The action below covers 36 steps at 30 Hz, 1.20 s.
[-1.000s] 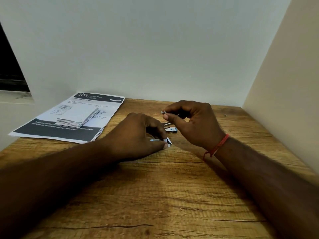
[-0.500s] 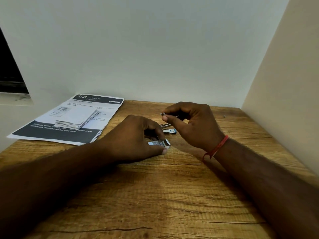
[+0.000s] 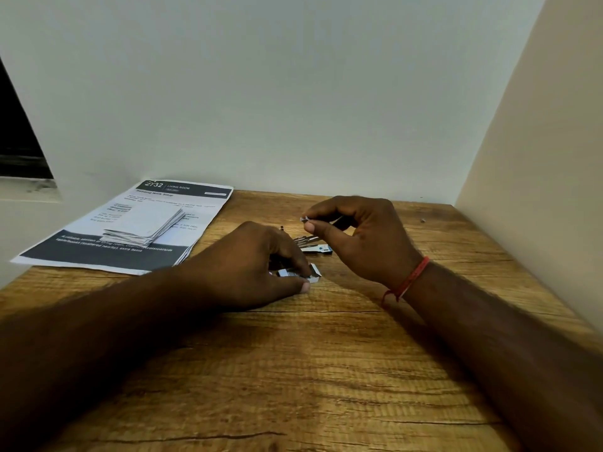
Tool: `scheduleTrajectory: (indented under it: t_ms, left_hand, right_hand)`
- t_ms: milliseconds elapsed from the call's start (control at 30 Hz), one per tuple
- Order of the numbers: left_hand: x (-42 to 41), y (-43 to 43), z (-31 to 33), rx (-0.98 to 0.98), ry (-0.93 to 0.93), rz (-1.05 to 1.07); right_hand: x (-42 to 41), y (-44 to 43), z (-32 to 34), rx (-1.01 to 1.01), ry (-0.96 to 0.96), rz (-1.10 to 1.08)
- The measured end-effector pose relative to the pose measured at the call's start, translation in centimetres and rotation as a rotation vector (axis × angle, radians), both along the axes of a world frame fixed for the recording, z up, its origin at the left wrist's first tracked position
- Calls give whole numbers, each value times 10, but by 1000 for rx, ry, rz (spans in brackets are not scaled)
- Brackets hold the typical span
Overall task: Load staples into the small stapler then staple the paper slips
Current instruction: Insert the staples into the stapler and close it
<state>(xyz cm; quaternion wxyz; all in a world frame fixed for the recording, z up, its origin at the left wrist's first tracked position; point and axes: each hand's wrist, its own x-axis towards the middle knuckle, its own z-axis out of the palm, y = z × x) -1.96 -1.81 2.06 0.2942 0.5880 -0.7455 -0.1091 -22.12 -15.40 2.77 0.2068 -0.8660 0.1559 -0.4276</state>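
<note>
My right hand [image 3: 362, 236] pinches a short silver strip of staples [image 3: 305, 218] between thumb and forefinger, a little above the wooden table [image 3: 326, 370]. Below it the small stapler [image 3: 315, 247] lies open on the table, metal with a blue end, partly hidden by that hand. My left hand [image 3: 248, 265] rests on the table with its fingertips on a small white staple box [image 3: 306, 275] with an open flap. A stack of white paper slips [image 3: 146, 226] lies on a printed sheet at the back left.
The printed sheet [image 3: 130, 223] with a dark header and footer lies at the back left by the wall. Walls close the table at the back and right. A tiny dark object [image 3: 423, 219] sits at the back right.
My left hand has turned the staple box down flat onto the table. My right hand holds the staple strip in nearly the same place.
</note>
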Motion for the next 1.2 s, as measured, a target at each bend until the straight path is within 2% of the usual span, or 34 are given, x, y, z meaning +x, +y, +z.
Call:
scheduleTrajectory:
  t_ms: [433,567,700,933,1200]
  left_hand:
    - [2,0,0,-33,-37,-33]
    - [-1,2,7,-103,119,115]
    - [5,-1,12,-258,231,204]
    - [8,-4,12,-367,151,198]
    - [15,-9,9,-373,189,219]
  right_hand:
    - [-3,1,1,13,-1,-11]
    - [-3,0,3,-12,18,-29]
    - [-2,1,3,-22,35,-38]
    - [3,9,5,388,-38,148]
    - [4,9,2,478,-75,185]
